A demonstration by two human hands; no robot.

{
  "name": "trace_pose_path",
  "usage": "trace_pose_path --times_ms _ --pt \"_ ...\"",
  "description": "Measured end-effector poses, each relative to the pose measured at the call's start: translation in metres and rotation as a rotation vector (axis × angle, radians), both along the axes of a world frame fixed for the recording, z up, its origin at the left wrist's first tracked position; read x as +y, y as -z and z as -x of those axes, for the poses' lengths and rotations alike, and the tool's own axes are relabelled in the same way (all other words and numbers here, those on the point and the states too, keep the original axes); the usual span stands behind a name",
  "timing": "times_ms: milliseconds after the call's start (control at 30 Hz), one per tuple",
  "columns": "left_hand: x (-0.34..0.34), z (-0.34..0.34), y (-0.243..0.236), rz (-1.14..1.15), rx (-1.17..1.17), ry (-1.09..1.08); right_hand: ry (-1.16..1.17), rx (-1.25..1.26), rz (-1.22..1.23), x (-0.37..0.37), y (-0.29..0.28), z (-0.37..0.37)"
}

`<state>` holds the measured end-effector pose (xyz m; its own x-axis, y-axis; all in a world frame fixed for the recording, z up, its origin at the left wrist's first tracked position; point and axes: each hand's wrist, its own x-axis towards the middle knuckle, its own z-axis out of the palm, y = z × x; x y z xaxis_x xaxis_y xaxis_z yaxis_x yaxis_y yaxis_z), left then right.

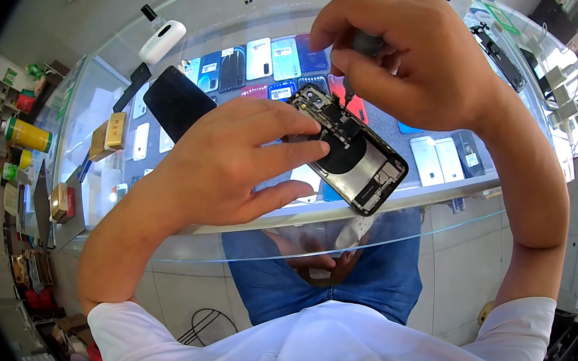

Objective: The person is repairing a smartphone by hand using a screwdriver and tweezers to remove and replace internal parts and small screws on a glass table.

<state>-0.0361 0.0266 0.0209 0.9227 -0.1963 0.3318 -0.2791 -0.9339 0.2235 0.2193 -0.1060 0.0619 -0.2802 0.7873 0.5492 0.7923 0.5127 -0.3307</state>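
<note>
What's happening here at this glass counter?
A person is working on an opened phone at the glass counter. The left hand has its fingertips resting on the phone's exposed insides, while the right hand grips what looks like a screwdriver, pointed down at the end with the cameras. The inner parts are uncovered. A dark flat panel lies to the left, and rows of phones show under the glass.
</note>
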Motion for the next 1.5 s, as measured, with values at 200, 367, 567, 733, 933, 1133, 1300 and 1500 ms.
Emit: trace_pose_path --times_ms 200,367,567,733,933,1133,1300,1500 --pt "0.006 0.001 0.008 0.197 -0.25 -0.197 0.11 0.116 -0.008 -0.014 -0.02 0.024" --pt "-0.008 -0.005 0.004 0.479 -0.187 -0.294 0.066 0.216 0.0 -0.007 -0.001 0.016" --pt "-0.012 -0.006 0.014 0.559 -0.179 -0.28 0.02 0.144 -0.072 -0.007 0.001 0.023" --pt "-0.016 -0.009 0.009 0.468 -0.171 -0.278 0.007 0.129 -0.098 -0.008 0.003 0.024" --pt "-0.008 -0.013 0.019 0.351 -0.179 -0.275 0.074 0.426 0.057 -0.009 -0.003 0.022" --pt "0.046 -0.031 0.003 0.112 -0.156 -0.419 0.162 0.752 0.097 0.006 -0.006 -0.01" --pt "0.099 -0.068 -0.009 -0.013 -0.041 -0.381 0.224 0.712 0.09 0.007 -0.008 -0.015" --pt "0.109 -0.088 0.007 0.012 -0.022 -0.325 0.191 0.621 0.068 0.001 -0.011 -0.014"
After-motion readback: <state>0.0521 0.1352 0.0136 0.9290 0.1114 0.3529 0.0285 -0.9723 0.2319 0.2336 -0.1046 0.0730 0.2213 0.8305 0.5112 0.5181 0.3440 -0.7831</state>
